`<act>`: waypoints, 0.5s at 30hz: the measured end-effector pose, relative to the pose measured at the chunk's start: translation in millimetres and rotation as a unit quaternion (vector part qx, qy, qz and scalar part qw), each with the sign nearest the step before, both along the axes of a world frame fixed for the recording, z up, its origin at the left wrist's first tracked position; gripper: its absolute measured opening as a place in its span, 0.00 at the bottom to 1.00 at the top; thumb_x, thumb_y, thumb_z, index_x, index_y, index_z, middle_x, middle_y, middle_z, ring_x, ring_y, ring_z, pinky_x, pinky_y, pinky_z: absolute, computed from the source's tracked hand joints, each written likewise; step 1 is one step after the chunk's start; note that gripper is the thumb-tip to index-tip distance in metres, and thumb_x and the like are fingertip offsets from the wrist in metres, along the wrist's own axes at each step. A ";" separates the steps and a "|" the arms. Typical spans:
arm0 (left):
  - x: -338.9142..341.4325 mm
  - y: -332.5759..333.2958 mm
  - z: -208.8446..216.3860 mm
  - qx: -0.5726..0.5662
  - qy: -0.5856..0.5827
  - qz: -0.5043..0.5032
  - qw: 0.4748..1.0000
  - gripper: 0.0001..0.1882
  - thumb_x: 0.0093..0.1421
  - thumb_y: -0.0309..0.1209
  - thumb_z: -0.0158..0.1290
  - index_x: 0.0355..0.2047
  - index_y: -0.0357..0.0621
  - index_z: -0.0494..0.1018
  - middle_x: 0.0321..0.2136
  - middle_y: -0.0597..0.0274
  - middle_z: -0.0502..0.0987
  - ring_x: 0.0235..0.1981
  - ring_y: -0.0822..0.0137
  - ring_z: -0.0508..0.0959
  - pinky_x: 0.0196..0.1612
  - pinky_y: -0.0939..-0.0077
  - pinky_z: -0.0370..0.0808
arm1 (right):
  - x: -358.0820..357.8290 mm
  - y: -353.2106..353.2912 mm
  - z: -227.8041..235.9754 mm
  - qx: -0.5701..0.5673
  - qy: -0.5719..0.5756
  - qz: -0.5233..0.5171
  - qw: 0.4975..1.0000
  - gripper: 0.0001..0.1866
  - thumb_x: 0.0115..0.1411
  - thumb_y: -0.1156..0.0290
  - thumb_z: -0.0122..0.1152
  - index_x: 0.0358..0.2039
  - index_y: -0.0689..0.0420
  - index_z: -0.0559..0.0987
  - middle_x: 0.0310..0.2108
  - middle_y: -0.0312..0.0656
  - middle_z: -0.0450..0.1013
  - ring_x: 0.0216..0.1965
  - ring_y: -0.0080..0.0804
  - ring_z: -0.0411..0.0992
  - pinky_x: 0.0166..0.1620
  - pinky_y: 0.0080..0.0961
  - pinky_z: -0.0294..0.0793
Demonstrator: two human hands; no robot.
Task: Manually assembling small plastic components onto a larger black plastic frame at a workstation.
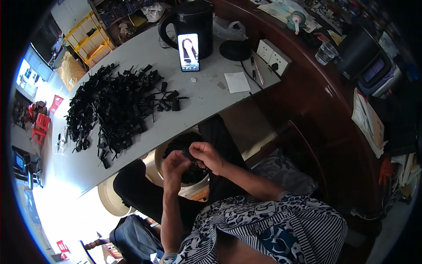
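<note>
Both hands meet above a pale bucket [159,169] that stands between my legs, below the table edge. My left hand [175,165] is closed, its fingertips pinching at a small black plastic part [187,154]. From the other side my right hand [207,156] grips the same part with thumb and bent fingers. The part is mostly covered by the fingers, so its exact shape is hidden. More black pieces [192,176] lie inside the bucket. On the table, a big heap of similar black plastic parts [112,103] with thin stems spreads over the left side.
A lit phone [189,52] leans against a black kettle [198,22] on the grey table [198,94]. To its right are a round black base [235,50], white paper [237,82], pens [258,71] and a power strip [273,56]. A second bucket [110,196] stands left of my leg.
</note>
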State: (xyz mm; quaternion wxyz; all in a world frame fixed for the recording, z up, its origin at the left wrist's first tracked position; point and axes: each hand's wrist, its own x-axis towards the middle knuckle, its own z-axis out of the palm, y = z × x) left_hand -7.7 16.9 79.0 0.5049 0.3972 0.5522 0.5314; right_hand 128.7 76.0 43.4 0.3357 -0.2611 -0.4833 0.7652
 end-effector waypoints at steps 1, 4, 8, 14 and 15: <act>2.7 -0.2 2.1 0.008 -0.050 -0.006 0.999 0.10 0.46 0.15 0.52 0.29 0.39 0.68 0.23 0.67 0.71 0.24 0.78 0.71 0.31 0.87 0.68 | 0.2 2.7 -7.1 -0.054 0.025 0.009 0.998 0.10 0.61 0.63 0.48 0.25 0.52 0.70 0.16 0.26 0.60 0.14 0.09 0.53 0.15 0.09 0.50; 5.3 -2.8 -3.2 0.029 -0.022 -0.026 0.999 0.13 0.45 0.14 0.51 0.31 0.40 0.67 0.26 0.68 0.72 0.24 0.77 0.71 0.32 0.86 0.69 | -4.3 -0.2 -8.7 -0.109 0.047 0.004 0.993 0.10 0.61 0.63 0.48 0.25 0.52 0.70 0.16 0.26 0.61 0.14 0.09 0.55 0.15 0.09 0.52; 3.4 -3.4 -21.0 0.031 -0.122 0.008 0.992 0.10 0.45 0.15 0.53 0.27 0.41 0.67 0.24 0.68 0.72 0.22 0.78 0.70 0.30 0.86 0.68 | -12.6 -12.9 -12.0 -0.104 0.040 -0.042 0.993 0.10 0.60 0.62 0.49 0.25 0.51 0.70 0.15 0.26 0.60 0.14 0.10 0.55 0.14 0.09 0.52; -25.7 -4.7 -34.4 -0.026 -0.225 -0.053 0.973 0.04 0.50 0.21 0.53 0.23 0.41 0.68 0.20 0.68 0.71 0.20 0.79 0.69 0.25 0.88 0.64 | -10.4 -11.9 -2.6 0.171 -0.002 -0.060 0.983 0.09 0.55 0.75 0.54 0.37 0.60 0.70 0.19 0.31 0.61 0.22 0.17 0.59 0.27 0.16 0.62; -29.1 -3.0 -32.7 -0.058 -0.211 -0.060 0.974 0.03 0.52 0.23 0.52 0.23 0.41 0.68 0.20 0.68 0.71 0.20 0.78 0.69 0.26 0.88 0.64 | -9.9 -7.7 -6.6 0.202 -0.027 -0.042 0.978 0.09 0.54 0.75 0.55 0.35 0.60 0.70 0.19 0.32 0.62 0.22 0.17 0.59 0.27 0.17 0.63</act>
